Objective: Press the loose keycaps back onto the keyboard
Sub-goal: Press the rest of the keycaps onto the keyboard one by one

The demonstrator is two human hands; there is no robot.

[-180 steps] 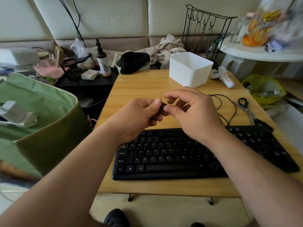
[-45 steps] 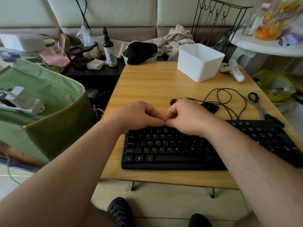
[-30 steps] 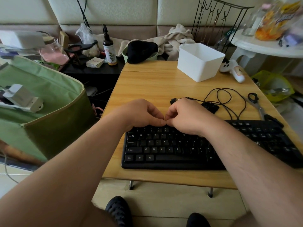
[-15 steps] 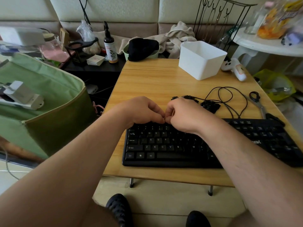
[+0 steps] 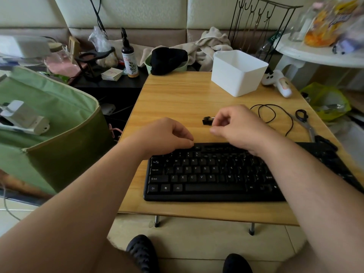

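Reaching right hand (image 5: 236,125) near loose keycaps (image 5: 206,121)

Lived-in home room, padded sofa back (image 5: 137,14), low folding wooden table (image 5: 177,99), rumpled towels (image 5: 210,44), snack bag (image 5: 331,18)

I see a black plastic keyboard (image 5: 212,174) with matt keys on a smooth, light wood table (image 5: 177,99). Far right, the white plastic bin (image 5: 238,72) looks smooth. At left, the green bag (image 5: 49,134) is cloth.
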